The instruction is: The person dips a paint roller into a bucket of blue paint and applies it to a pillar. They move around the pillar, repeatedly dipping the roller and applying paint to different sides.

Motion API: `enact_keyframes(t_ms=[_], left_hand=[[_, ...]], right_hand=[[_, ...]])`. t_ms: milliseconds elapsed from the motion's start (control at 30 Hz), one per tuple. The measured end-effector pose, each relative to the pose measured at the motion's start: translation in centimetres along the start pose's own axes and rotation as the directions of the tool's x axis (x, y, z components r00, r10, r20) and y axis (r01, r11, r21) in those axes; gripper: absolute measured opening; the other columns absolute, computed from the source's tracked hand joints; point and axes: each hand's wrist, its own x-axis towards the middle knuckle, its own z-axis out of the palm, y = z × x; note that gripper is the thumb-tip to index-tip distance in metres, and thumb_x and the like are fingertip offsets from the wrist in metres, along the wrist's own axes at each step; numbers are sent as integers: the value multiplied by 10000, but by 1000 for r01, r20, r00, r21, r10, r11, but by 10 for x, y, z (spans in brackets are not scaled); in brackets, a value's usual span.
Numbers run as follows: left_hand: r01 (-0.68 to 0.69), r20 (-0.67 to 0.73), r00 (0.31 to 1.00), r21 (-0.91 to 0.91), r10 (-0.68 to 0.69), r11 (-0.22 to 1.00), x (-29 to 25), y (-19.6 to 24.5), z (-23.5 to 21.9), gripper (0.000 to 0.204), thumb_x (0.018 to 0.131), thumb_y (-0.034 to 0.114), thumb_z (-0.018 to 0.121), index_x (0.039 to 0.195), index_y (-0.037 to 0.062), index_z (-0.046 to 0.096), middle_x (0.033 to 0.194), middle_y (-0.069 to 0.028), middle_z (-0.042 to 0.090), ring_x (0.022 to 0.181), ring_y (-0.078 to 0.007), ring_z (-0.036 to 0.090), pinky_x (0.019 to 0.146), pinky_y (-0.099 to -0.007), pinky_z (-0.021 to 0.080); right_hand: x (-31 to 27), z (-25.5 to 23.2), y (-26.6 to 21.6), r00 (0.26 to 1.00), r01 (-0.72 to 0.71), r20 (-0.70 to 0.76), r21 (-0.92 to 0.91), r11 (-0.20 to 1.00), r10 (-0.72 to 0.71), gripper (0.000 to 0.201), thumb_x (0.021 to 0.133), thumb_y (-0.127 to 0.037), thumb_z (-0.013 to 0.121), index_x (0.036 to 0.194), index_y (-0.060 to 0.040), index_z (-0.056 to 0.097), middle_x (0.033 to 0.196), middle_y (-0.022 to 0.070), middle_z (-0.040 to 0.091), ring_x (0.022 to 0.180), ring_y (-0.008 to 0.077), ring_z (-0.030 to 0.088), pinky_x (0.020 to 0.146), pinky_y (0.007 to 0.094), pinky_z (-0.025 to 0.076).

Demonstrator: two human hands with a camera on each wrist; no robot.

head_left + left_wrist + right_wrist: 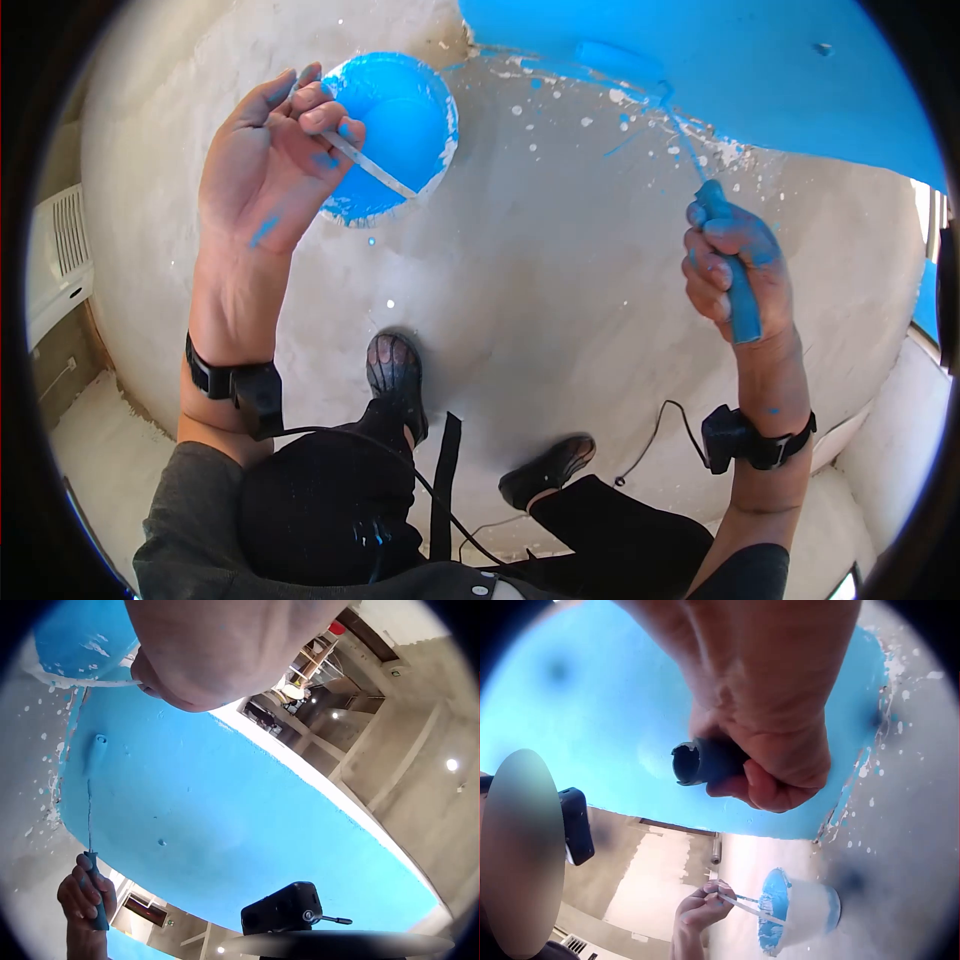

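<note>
The left hand (268,160) pinched the thin wire handle (368,166) of a swinging, spill-prone paint bucket (395,125), while the right hand (728,270) clamped the rigid, paint-slick roller handle (735,285) near the unpainted floor's edge.

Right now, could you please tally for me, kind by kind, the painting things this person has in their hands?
White plastic paint bucket coated in blue paint, held by its thin handle in the left hand: 1
Paint roller with a blue-smeared handle, gripped in the right hand: 1
Total: 2
</note>
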Motion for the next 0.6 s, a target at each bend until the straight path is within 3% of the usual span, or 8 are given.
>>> enact_keyframes(t_ms=[33, 167, 233, 267, 333, 467, 567, 600], left_hand=[[3, 4, 1000, 3, -3, 1000, -6, 1, -3, 220, 868, 116, 400, 1047, -11, 383, 694, -17, 396, 627, -131, 422, 687, -320, 373], [9, -18, 1000, 12, -9, 1000, -22, 0, -13, 239, 865, 110, 404, 1065, -20, 381, 694, -14, 382, 628, -119, 417, 689, -316, 376], [-30, -31, 999, 18, 30, 999, -24, -3, -12, 248, 863, 111, 417, 1066, -28, 391, 688, -10, 372, 616, -110, 406, 689, -311, 380], [-6, -24, 1000, 9, 6, 1000, -22, -4, -7, 248, 863, 111, 417, 1066, -28, 391, 688, -10, 372, 616, -110, 406, 689, -311, 380], [-31, -163, 985, 104, 48, 994, -22, -5, 6, 228, 857, 113, 432, 1035, -29, 413, 680, -7, 369, 591, -105, 395, 675, -303, 384], [23, -186, 982, 183, 12, 983, -17, 1, 21, 209, 846, 113, 452, 1003, -23, 425, 665, -6, 363, 569, -100, 388, 654, -300, 385], [145, -258, 962, 189, -93, 971, -15, 15, 43, 177, 837, 105, 463, 964, -15, 435, 645, -4, 360, 558, -95, 380, 637, -289, 382], [175, -290, 949, 171, -121, 969, -17, 19, 53, 204, 840, 109, 458, 994, -19, 422, 637, -6, 369, 544, -99, 377, 628, -283, 371]], right_hand=[[1, 1, -1, 1000, 3, 9, 31, 1000, -3, 87, 785, -110, 448, 782, -24, 459, 505, 29, 408, 339, 125, 374, 302, 230, 293], [-2, 9, -1, 998, 18, -60, 87, 996, -13, 120, 792, -107, 434, 832, 2, 462, 505, 37, 397, 333, 127, 359, 300, 231, 292], [-13, 5, -7, 998, 45, 17, 351, 935, -54, 147, 796, -100, 421, 874, 22, 447, 501, 35, 379, 333, 132, 347, 299, 231, 285], [-25, 6, -15, 998, 55, -10, 352, 935, -55, 147, 796, -100, 421, 874, 22, 447, 501, 35, 379, 333, 132, 347, 299, 231, 285], [-56, 9, -31, 992, 124, -64, 293, 948, -110, 161, 797, -95, 415, 896, 30, 439, 499, 28, 369, 336, 129, 339, 304, 230, 279], [-115, -7, -63, 966, 230, -169, 213, 949, -197, 161, 800, -94, 411, 906, 25, 432, 501, 25, 373, 341, 121, 339, 310, 228, 271], [-142, -20, -64, 868, 350, -405, 91, 932, -287, 150, 800, -91, 413, 912, 9, 428, 495, 3, 370, 320, 101, 328, 295, 223, 263], [-155, -20, -62, 868, 348, -412, 106, 931, -277, 150, 800, -91, 413, 912, 9, 428, 495, 3, 370, 320, 101, 328, 295, 223, 263]])
